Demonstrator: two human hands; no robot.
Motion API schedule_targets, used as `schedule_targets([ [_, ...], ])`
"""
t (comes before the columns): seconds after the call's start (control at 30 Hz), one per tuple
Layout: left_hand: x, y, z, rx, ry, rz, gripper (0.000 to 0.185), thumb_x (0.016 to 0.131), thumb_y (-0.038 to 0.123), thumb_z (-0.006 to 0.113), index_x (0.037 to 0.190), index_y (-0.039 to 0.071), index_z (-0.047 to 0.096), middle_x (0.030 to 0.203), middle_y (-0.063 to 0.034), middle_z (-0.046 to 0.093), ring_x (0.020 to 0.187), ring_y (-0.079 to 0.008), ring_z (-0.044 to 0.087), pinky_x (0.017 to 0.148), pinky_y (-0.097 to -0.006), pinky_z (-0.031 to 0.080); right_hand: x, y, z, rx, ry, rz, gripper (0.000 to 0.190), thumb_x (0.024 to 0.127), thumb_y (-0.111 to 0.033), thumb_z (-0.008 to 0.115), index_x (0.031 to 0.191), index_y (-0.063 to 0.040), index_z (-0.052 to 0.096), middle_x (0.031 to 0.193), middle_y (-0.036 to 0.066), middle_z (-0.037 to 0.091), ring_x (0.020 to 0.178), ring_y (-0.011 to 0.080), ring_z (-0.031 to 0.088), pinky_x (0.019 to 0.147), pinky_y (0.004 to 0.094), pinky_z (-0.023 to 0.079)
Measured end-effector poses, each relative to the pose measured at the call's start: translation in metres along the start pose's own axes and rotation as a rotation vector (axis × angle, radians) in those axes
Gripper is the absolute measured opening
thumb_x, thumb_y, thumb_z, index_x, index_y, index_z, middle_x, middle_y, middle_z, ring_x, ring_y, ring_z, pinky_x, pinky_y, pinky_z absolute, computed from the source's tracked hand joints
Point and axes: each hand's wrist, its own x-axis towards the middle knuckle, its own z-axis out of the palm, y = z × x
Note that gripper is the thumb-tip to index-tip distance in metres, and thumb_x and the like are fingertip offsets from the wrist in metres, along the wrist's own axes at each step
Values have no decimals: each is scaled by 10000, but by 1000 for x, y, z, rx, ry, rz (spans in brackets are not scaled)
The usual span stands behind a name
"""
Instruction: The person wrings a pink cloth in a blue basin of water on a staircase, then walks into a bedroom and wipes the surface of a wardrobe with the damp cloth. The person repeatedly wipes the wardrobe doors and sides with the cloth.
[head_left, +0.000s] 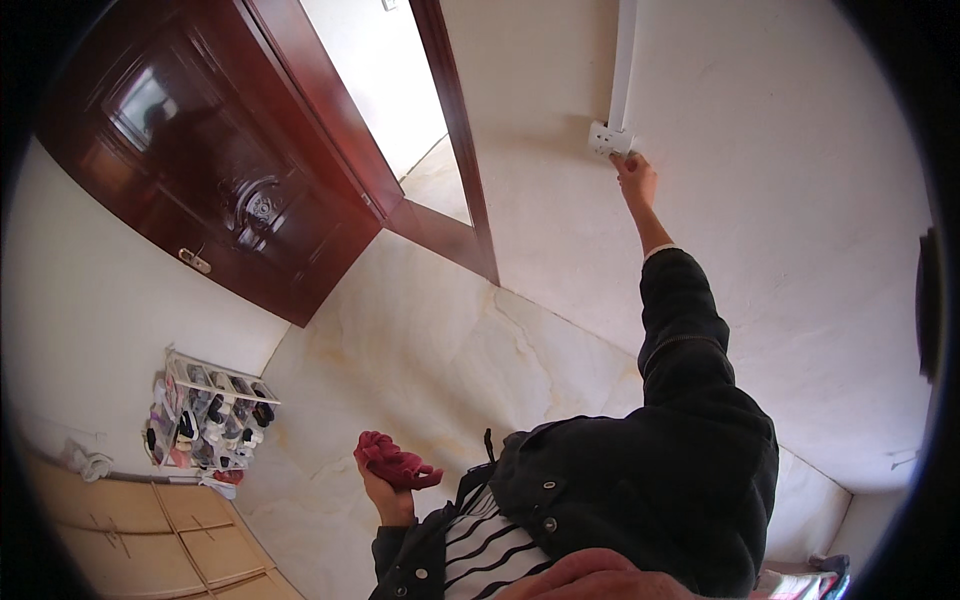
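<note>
My left hand (386, 499) holds a crumpled dark red cloth (391, 461) low in front of my body. My right arm reaches out to the wall, and the fingers of my right hand (637, 178) are at the lower edge of a white wall socket (606, 138). Whether the fingers pinch something small there cannot be told. A white cable trunking (623, 67) runs along the wall to the socket.
A dark red carved wooden door (217, 165) stands open beside a doorway. Against the left wall is a rack of shoes (214, 412), near tan cabinets or boxes (187, 532). Marble-patterned floor tiles (420, 337) lie between. Fabric (799, 583) shows at lower right.
</note>
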Motion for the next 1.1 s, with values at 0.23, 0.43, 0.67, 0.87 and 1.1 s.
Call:
schedule_targets([
  [0.23,-3,6,37,-18,156,42,379,1093,422,483,1289,117,592,1143,-34,655,1033,-208,633,868,-393,545,2,22,2,-60,5,-36,432,887,-450,769,859,-30,670,773,167,688,724,306,671,679,448,519],
  [0.43,-17,16,39,-65,319,20,402,1090,492,453,1218,149,618,928,-18,627,719,-247,656,609,-430,561,-31,102,75,732,-170,377,212,1026,-195,601,1043,-22,723,1030,128,745,842,208,700,723,315,592],
  [0.67,-67,27,7,-26,458,207,464,1110,446,365,1091,76,646,842,-48,698,586,-222,699,380,-365,445,-377,-53,171,493,-1556,388,391,1039,-387,607,1282,-80,618,1086,90,704,910,181,682,745,331,549],
  [0.87,-162,32,-32,266,636,362,372,1108,369,488,1171,37,641,884,-47,697,674,-112,633,580,-295,535,-580,-298,56,781,-2369,-244,679,1100,-483,449,1637,-99,288,1574,181,472,1424,311,470,1127,451,429],
  [1.1,-320,32,-141,495,856,511,497,1027,323,660,1398,26,516,887,-77,700,700,-112,655,563,-270,511,-809,-372,-69,650,-2533,-719,355,998,-103,671,1332,12,646,1147,106,715,1022,173,693,877,338,595],
])
